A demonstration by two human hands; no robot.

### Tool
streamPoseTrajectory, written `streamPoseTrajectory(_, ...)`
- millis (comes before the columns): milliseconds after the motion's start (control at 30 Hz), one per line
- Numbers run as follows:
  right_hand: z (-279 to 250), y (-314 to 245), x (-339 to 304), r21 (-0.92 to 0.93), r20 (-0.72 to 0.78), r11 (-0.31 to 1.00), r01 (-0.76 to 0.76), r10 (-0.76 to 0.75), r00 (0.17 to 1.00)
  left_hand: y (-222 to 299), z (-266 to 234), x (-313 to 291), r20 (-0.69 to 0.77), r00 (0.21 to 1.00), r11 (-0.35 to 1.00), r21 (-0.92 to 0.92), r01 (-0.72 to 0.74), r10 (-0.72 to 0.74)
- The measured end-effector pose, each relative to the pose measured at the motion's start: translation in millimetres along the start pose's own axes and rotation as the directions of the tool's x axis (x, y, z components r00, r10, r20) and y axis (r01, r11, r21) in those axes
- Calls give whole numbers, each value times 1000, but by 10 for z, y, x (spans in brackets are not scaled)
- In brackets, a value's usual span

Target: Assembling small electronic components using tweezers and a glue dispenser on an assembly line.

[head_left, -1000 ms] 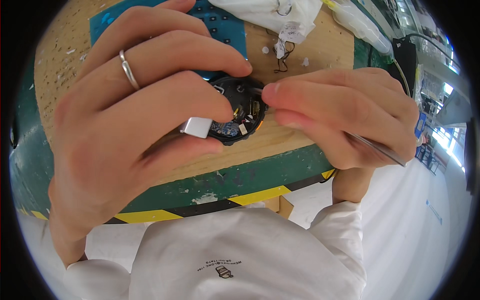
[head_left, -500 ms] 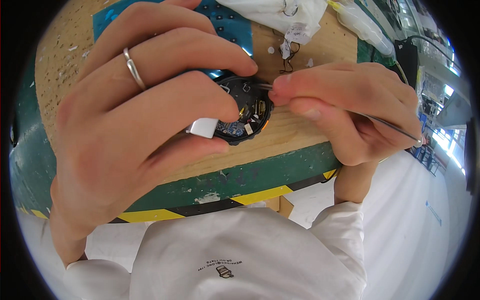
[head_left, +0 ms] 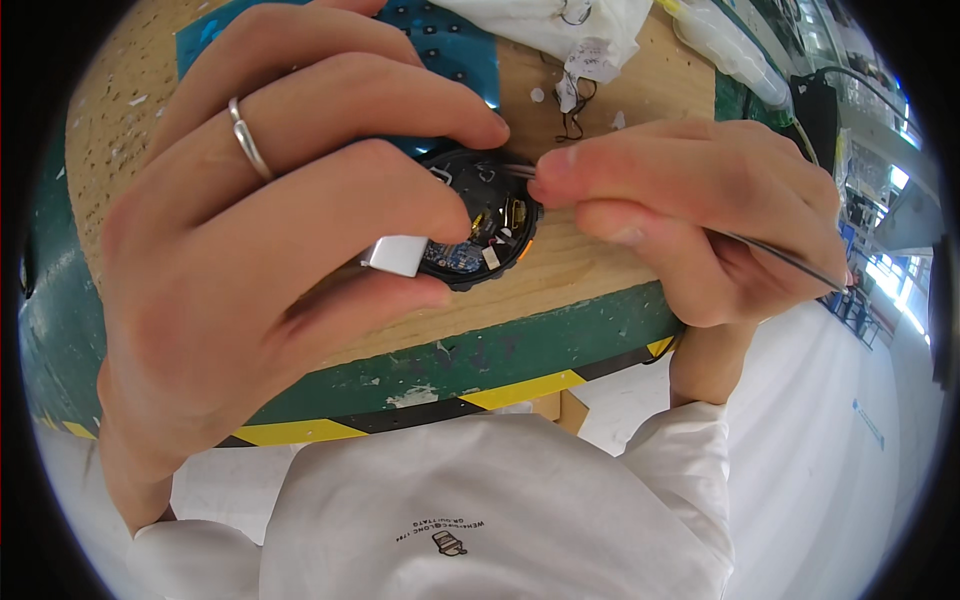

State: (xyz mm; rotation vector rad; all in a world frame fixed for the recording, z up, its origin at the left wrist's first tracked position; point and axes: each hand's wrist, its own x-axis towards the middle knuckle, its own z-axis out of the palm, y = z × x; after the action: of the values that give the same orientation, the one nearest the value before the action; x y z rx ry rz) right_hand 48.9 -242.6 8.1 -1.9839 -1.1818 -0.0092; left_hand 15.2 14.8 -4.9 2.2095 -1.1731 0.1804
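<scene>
My left hand [head_left: 250, 220], with a ring on one finger, grips a round black watch case [head_left: 475, 195] by its left side. The case lies open, showing a blue circuit board, gold-coloured parts and a small white piece inside. Between my left thumb and index finger a silvery rectangular piece [head_left: 396, 256] shows beside the case; what it joins to is hidden. My right hand [head_left: 710, 210] pinches a pair of thin metal tweezers [head_left: 785, 260]. Their tips reach over the upper right of the case; whether they touch a part cannot be made out.
Under the hands is a wooden board [head_left: 620, 250] on a green table with yellow-black edge tape [head_left: 525, 389]. A blue sheet [head_left: 455, 45] with small dark squares lies behind my left hand. Farther back are a white crumpled bag [head_left: 560, 25], dark thread [head_left: 572, 125] and a translucent bottle [head_left: 730, 55].
My left hand and the watch case have shifted slightly left. The tweezers' tips have moved a little left with them, and the blue sheet also lies slightly farther left.
</scene>
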Motion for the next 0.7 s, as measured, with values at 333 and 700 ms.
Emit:
streamPoseTrajectory(333,129,172,-52,121,-96,988,95,-84,992,30,189,-67,-154,976,980,-147,134,-156)
streamPoseTrajectory(700,105,240,-68,53,-118,978,202,-195,974,30,187,-61,-142,975,978,-141,153,-173)
